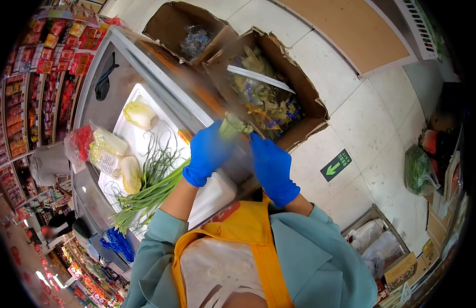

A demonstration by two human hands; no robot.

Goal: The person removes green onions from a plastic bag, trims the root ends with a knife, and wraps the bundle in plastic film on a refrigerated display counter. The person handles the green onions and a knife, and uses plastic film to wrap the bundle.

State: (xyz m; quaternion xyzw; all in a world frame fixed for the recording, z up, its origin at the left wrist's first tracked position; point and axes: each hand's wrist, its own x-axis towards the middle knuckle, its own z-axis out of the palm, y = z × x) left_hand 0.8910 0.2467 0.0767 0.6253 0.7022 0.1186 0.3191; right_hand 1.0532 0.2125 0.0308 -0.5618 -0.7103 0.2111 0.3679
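Note:
My left hand (pixel 209 150), in a blue glove, grips a bunch of garlic scapes (pixel 170 181). Their thin curled tips trail to the lower left over a white foam tray, and the pale cut ends point away from me past my fist. At those ends, my gloved right hand (pixel 270 165) pinches a stem end between thumb and fingers; its fingertips are partly hidden. Below and beyond both hands stands an open cardboard box (pixel 309 90) with wilted leaves, scraps of blue tape and a white strip. The left hand is slightly blurred.
The white tray (pixel 122 133) on the freezer lid bears a bare napa cabbage (pixel 139 115), wrapped cabbages (pixel 108 148) and a smaller cabbage (pixel 130 175). Blue plastic (pixel 117 244) lies at its near end. A second cardboard box (pixel 164 23) holds clear plastic. Store shelves (pixel 49 73) line the left.

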